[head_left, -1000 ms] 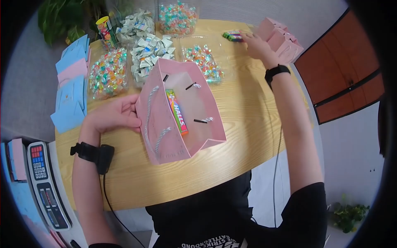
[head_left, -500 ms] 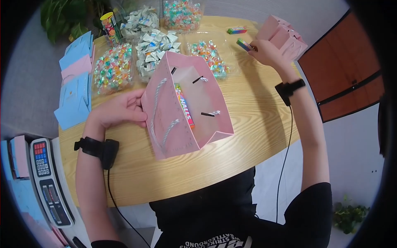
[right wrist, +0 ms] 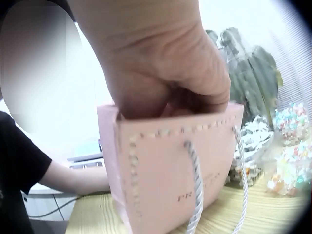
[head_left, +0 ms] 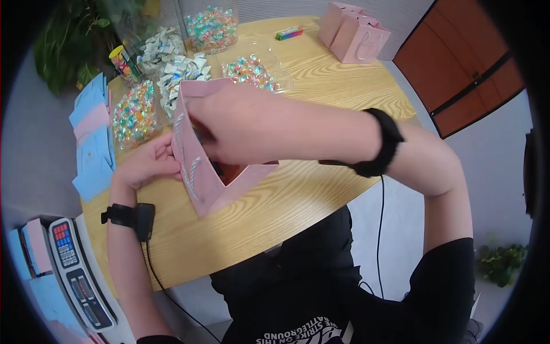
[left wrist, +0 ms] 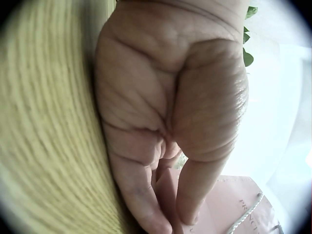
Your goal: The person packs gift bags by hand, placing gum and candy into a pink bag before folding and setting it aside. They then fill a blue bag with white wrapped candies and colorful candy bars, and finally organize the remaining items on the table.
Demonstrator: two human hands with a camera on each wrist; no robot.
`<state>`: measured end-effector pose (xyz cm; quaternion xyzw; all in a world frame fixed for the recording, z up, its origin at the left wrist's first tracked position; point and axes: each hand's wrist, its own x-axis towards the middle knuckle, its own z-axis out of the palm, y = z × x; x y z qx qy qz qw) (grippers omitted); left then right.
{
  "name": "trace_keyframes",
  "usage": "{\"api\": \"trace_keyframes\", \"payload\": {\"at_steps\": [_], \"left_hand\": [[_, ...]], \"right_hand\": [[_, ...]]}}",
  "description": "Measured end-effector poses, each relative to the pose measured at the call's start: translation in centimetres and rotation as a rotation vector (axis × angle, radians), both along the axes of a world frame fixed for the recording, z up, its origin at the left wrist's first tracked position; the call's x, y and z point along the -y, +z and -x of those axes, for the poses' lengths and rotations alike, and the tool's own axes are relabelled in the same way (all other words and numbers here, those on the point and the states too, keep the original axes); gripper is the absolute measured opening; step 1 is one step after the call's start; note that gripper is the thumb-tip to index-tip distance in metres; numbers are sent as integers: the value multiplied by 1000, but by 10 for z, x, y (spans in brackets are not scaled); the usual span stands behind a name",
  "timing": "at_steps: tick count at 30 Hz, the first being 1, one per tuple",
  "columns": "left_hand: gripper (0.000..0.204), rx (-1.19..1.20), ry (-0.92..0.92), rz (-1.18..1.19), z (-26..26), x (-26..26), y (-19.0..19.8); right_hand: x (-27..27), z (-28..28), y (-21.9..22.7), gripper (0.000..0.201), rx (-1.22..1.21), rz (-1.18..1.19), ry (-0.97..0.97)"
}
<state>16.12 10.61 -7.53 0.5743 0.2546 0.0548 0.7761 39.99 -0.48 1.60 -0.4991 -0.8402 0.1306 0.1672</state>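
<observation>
A pink paper bag (head_left: pixel 220 198) with rope handles is on the wooden table. My left hand (head_left: pixel 146 163) pinches its left side between thumb and fingers, and the left wrist view shows the fingertips against the bag (left wrist: pixel 231 195). My right hand (head_left: pixel 243 123) reaches down into the bag's opening. Seen from the right wrist, the fingers of that hand (right wrist: pixel 168 63) bend inward behind the bag's front wall (right wrist: pixel 161 170), their tips hidden, along with anything they hold. A colourful candy stick (head_left: pixel 289 34) lies at the table's back.
Wrapped candies (head_left: pixel 136 114) and white packets (head_left: pixel 180 74) fill clear trays at the back left. A yellow-topped tube (head_left: pixel 123 62) stands behind them. Blue bags (head_left: pixel 94 152) line the left edge, more pink bags (head_left: pixel 358 40) the back right. A scale (head_left: pixel 80 275) is lower left.
My right hand has picked up a candy stick at the back right and moved left and down into the pink bag. One stick remains in view there. My left hand still holds the bag.
</observation>
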Motion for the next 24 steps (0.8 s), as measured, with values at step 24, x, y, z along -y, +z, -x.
{"api": "trace_keyframes", "payload": {"at_steps": [24], "left_hand": [[71, 34, -27, 35, -2, 2, 3]], "right_hand": [[-36, -64, 81, 19, 98, 70, -236]]}}
